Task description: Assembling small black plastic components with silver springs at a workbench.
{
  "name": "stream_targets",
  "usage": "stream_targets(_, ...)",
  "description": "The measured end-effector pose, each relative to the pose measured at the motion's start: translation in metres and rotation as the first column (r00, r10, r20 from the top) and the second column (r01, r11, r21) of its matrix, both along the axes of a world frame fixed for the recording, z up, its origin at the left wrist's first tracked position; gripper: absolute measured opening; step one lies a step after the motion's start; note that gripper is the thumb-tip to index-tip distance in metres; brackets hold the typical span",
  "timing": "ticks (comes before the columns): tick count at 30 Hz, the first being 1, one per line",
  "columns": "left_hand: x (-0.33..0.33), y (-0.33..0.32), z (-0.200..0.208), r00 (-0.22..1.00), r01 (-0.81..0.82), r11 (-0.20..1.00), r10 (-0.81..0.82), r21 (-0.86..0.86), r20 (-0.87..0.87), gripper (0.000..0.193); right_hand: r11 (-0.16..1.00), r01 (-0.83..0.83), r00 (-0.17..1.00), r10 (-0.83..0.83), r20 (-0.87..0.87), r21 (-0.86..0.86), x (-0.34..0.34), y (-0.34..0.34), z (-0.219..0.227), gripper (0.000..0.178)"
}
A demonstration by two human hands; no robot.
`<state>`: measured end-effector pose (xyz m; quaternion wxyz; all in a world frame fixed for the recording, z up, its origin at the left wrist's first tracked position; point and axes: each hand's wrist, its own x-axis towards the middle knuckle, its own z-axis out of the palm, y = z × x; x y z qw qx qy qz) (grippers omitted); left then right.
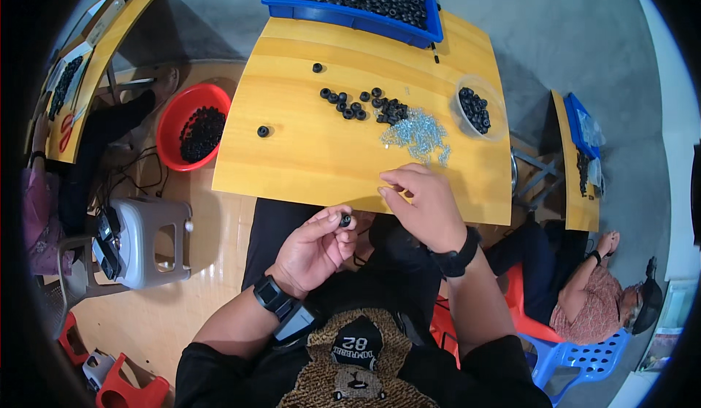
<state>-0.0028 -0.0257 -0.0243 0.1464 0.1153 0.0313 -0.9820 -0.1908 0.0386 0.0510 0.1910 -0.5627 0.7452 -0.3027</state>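
Observation:
Between the thumb and fingers of my left hand [315, 246] is a small round black plastic part [345, 220] with a hole in its end, held just off the table's front edge. My right hand [423, 200] is over the front edge, its thumb and fingers drawn together in a pinch; anything between them is too small to make out. Beyond it, a pile of small clear bluish pieces [418, 136] lies on the yellow wooden table [292, 163]. Touching that pile is a cluster of matching black parts [391, 111], with several more scattered to its left.
At the table's far end stands a blue tray [350, 22] heaped with black parts. A clear round tub [496, 119] holds more on the right. To the left is a red basin [166, 134] beside a grey stool [150, 243]. People sit at tables on both sides.

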Motion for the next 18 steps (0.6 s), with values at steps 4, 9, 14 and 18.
stream_targets(4, 0.004, -0.006, -0.002, 0.997, -0.073, 0.996, 0.073, 0.05, 0.006, 0.018, 0.987, -0.117, 0.991, 0.123, -0.049, 0.113, -0.006, -0.017, 0.007, 0.02)
stream_targets(9, 0.009, -0.016, -0.003, 0.992, -0.125, 0.991, 0.124, 0.045, 0.007, 0.02, 0.997, 0.066, 0.984, -0.07, 0.164, 0.028, -0.023, -0.032, 0.018, 0.017)
stream_targets(14, 0.006, -0.025, -0.004, 0.991, -0.134, 0.99, 0.133, 0.031, 0.03, 0.02, 0.982, 0.187, 0.969, -0.187, 0.161, 0.019, -0.053, -0.052, 0.003, 0.013)
stream_targets(18, 0.002, -0.033, 0.002, 0.99, -0.143, 0.989, 0.143, 0.028, 0.006, 0.021, 0.996, 0.088, 0.949, -0.087, -0.304, -0.008, -0.053, -0.065, -0.012, 0.006)
